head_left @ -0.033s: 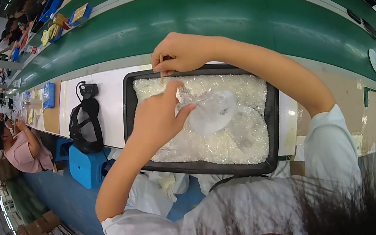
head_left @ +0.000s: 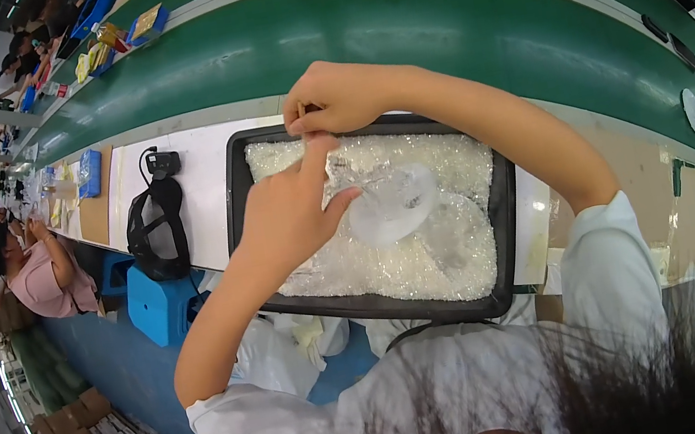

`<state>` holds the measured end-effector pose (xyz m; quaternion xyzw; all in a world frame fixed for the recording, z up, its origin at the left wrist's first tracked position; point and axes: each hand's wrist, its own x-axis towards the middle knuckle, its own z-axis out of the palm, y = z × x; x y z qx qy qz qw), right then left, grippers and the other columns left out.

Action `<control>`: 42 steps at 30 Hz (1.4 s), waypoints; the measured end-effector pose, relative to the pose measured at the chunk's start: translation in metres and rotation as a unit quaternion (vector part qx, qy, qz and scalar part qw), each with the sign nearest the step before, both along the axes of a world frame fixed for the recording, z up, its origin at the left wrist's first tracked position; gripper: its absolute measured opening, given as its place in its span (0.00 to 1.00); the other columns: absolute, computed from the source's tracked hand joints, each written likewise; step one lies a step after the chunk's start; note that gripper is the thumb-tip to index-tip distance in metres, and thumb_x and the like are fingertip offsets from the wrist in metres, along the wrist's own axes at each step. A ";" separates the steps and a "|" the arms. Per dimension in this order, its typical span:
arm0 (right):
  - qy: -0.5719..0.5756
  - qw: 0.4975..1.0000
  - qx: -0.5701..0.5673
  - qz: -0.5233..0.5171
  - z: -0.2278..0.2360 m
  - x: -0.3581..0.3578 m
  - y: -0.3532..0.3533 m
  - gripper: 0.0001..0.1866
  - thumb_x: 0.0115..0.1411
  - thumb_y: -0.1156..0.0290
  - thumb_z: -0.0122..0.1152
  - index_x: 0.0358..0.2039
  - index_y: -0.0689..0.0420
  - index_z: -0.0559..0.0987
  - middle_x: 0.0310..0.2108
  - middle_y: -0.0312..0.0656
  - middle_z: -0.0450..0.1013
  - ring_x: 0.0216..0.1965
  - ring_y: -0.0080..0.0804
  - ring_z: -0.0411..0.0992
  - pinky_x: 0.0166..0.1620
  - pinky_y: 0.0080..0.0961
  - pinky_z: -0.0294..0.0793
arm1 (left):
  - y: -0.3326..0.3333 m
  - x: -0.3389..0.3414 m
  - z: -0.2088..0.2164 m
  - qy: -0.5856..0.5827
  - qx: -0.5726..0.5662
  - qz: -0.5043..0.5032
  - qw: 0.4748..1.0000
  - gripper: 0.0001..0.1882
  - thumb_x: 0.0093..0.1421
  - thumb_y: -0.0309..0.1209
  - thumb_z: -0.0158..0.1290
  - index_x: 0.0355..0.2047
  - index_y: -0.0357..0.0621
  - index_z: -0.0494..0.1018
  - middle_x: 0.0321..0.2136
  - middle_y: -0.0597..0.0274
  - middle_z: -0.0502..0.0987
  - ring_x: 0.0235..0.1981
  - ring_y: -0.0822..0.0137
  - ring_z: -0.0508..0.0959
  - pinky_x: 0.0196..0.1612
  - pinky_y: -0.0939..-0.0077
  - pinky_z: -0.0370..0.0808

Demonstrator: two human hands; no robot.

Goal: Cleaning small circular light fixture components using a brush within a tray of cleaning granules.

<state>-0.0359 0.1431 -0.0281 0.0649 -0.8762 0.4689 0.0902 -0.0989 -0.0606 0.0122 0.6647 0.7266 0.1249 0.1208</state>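
Observation:
A black tray (head_left: 508, 230) holds a bed of small, glittering whitish beads (head_left: 368, 280). Over the beads lies a clear, glass-like piece with a round frosted disc (head_left: 394, 206) and a narrower part running toward my left hand. My left hand (head_left: 287, 214) grips that narrower part, thumb below and index finger stretched toward the tray's far rim. Its other fingers are hidden under the palm. Just beyond, my right hand (head_left: 331, 99) pinches a thin wooden stick (head_left: 301, 113) upright. The stick's lower end meets the left fingertip or lies behind it; I cannot tell which.
Left of the tray sit a black strap harness (head_left: 159, 227) and a small black device (head_left: 163, 164). A blue stool (head_left: 160, 304) stands on the floor nearby. Beyond runs a green conveyor (head_left: 444, 23). A person in pink (head_left: 52, 280) sits farther left. Cardboard (head_left: 616, 211) covers the right side.
My left index fingertip has risen slightly toward the wooden stick and now overlaps its lower part. The right hand and the clear piece have hardly moved.

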 end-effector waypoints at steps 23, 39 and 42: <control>0.223 0.942 -0.026 -0.250 0.037 0.199 -0.087 0.10 0.68 0.81 0.47 0.42 0.67 0.79 0.41 0.50 0.75 0.39 0.34 0.78 0.42 0.28 0.80 | -0.058 -0.086 0.014 -0.136 -0.108 -0.121 0.977 0.07 0.57 0.30 0.63 0.28 0.37 0.80 0.25 0.52 0.81 0.26 0.57 0.80 0.32 0.68 0.75; 0.109 0.964 0.164 -0.178 0.049 0.106 -0.064 0.10 0.67 0.74 0.50 0.45 0.62 0.77 0.40 0.48 0.75 0.40 0.45 0.76 0.47 0.34 0.75 | -0.057 -0.105 -0.031 -0.489 -0.056 0.155 0.857 0.11 0.63 0.35 0.57 0.28 0.41 0.79 0.23 0.64 0.83 0.19 0.80 0.74 0.22 0.87 0.62; 0.081 0.955 0.200 -0.204 0.035 0.103 -0.070 0.12 0.66 0.71 0.54 0.47 0.63 0.77 0.37 0.48 0.76 0.42 0.46 0.76 0.47 0.36 0.75 | -0.068 -0.095 -0.022 -0.402 -0.053 0.122 0.906 0.10 0.63 0.33 0.58 0.30 0.39 0.79 0.25 0.62 0.83 0.25 0.79 0.77 0.27 0.84 0.69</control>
